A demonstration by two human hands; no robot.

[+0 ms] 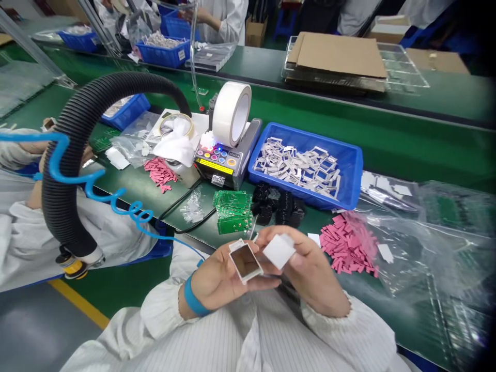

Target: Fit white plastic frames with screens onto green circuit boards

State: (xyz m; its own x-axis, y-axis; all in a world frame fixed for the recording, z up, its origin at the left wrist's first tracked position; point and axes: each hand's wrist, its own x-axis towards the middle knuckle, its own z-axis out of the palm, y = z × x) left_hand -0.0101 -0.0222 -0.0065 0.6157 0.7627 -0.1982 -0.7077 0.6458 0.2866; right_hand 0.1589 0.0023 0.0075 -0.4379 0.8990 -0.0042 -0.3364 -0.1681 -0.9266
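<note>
While left hand (217, 281) grips glossy framed rectangle (245, 262), right hand (310, 263) pinches matte square (279, 251).

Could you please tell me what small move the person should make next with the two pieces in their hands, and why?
Probably bring the white square in the right hand onto the framed piece in the left hand. The two are held close together, facing upward, and the square looks about the same size as the frame.

Your left hand (217, 276), a blue strap (197, 298) around its wrist, lies palm up at near centre, fingers lightly curled. Your right hand (306, 263) angles in close from the right, pinching between thumb and fingers. White gathered cuffs (329, 306) circle both wrists.
</note>
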